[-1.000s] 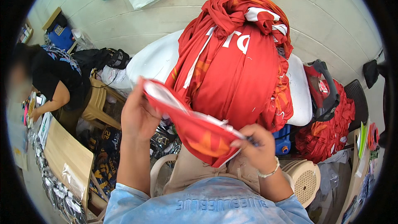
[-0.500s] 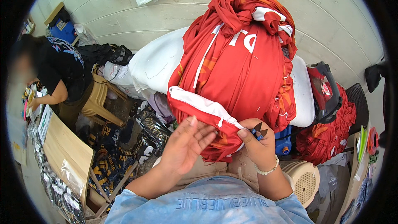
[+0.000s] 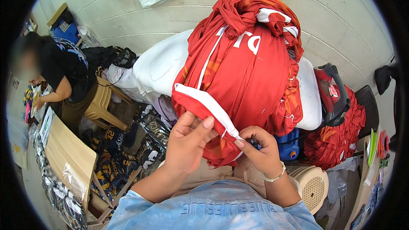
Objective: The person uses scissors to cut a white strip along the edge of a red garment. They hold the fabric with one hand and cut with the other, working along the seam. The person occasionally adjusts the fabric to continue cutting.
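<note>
**My left hand [image 3: 184,149] has curled inward, and the blue-and-dark tool [image 3: 255,143] has turned its points out of sight**

Half a second ago my left palm lay open; now its thumb and fingers stand narrow at the edge of the red garment [image 3: 190,103], though I can't tell whether they truly grip. My right hand [image 3: 265,153] pinches the 4 o'clock end of its white band [image 3: 208,104], with the tool tucked in the same hand. The garment lies at 11 o'clock from my right hand, against the big red pile [image 3: 251,81].

With those points hidden, I could nick band or thumb. If my left hold is loose, the cloth could slacken or slip toward the pile; tugging the loose thread [image 3: 224,133] might pucker the seam.
</note>
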Demonstrator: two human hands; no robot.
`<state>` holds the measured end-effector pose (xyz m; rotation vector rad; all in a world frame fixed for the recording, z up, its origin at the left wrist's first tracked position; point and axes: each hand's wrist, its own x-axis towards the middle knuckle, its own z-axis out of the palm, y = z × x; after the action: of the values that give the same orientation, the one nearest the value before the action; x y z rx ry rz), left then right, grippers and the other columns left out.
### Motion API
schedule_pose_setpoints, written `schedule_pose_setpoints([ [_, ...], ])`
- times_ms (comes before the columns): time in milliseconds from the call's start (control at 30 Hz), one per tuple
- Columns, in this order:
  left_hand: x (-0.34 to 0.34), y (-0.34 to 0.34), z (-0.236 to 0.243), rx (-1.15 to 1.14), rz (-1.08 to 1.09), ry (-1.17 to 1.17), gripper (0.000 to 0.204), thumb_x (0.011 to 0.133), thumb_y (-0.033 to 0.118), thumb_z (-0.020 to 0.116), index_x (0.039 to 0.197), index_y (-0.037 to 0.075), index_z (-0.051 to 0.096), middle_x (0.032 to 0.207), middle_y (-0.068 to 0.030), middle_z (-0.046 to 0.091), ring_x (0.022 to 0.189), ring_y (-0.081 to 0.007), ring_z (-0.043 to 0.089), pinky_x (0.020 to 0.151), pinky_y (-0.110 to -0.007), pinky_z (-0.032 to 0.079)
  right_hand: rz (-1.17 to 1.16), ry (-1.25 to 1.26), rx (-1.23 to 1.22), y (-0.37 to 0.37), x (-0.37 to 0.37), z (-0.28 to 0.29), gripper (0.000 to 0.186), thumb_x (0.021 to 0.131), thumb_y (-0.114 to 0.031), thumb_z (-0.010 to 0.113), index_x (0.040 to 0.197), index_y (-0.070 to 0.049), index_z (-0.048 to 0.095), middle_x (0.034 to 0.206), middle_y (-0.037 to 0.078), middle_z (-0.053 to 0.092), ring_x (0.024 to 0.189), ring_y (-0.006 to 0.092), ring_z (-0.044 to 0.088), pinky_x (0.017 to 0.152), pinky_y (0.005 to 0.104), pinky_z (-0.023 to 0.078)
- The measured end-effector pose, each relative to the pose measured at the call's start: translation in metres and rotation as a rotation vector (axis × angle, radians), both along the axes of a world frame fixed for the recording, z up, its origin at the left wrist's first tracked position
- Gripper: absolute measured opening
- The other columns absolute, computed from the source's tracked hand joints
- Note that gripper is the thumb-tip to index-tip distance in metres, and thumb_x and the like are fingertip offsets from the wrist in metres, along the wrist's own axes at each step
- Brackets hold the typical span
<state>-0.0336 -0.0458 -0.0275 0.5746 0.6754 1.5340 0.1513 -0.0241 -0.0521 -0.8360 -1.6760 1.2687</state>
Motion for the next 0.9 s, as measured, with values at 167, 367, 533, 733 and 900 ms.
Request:
schedule_pose_setpoints([
  [167,0.003,-0.003,0.003,0.028,-0.002,0.137,0.027,0.088,0.000,0.058,0.115,-0.001,0.051,0.102,-0.0099,0.064,0.091,-0.0161,0.063,0.082,-0.030,0.050,-0.212,0.007,0.263,0.001,0.000,0.001,0.028,0.075,-0.006,0.074,0.097,0.000,0.056,0.078,0.003,0.052,0.068,0.0103,0.048,0.062,0.0233,0.041],
  [367,0.004,-0.001,-0.003,0.102,-0.016,0.224,0.046,0.085,-0.006,0.058,0.128,0.001,0.043,0.108,-0.0125,0.062,0.100,-0.0205,0.062,0.086,-0.033,0.052,-0.240,-0.128,0.492,-0.008,0.001,0.014,0.034,0.072,-0.009,0.075,0.102,-0.005,0.060,0.072,0.005,0.052,0.055,0.0126,0.047,0.051,0.0258,0.042],
  [533,0.007,0.000,-0.003,0.155,0.013,0.268,0.043,0.086,-0.006,0.058,0.126,-0.001,0.042,0.107,-0.0138,0.062,0.099,-0.0183,0.062,0.085,-0.030,0.050,-0.136,-0.117,0.362,-0.007,-0.006,0.020,0.049,0.076,0.000,0.068,0.123,-0.002,0.053,0.066,0.002,0.052,0.053,0.0087,0.045,0.052,0.0220,0.038],
  [733,0.002,0.003,-0.002,0.139,0.002,0.253,0.047,0.087,-0.007,0.056,0.129,-0.001,0.037,0.110,-0.0151,0.061,0.100,-0.0188,0.062,0.086,-0.030,0.050,-0.185,0.038,0.220,-0.008,-0.002,0.016,0.056,0.078,-0.004,0.070,0.126,0.003,0.042,0.071,0.002,0.049,0.062,0.0069,0.045,0.056,0.0210,0.038],
  [900,0.004,0.005,0.000,0.171,-0.009,0.206,0.051,0.087,-0.008,0.055,0.133,0.000,0.034,0.110,-0.0147,0.061,0.101,-0.0207,0.062,0.086,-0.031,0.050,-0.160,-0.158,0.302,-0.009,0.000,0.015,0.033,0.080,-0.013,0.072,0.104,0.001,0.055,0.081,0.007,0.059,0.069,0.0142,0.056,0.063,0.0260,0.046],
])
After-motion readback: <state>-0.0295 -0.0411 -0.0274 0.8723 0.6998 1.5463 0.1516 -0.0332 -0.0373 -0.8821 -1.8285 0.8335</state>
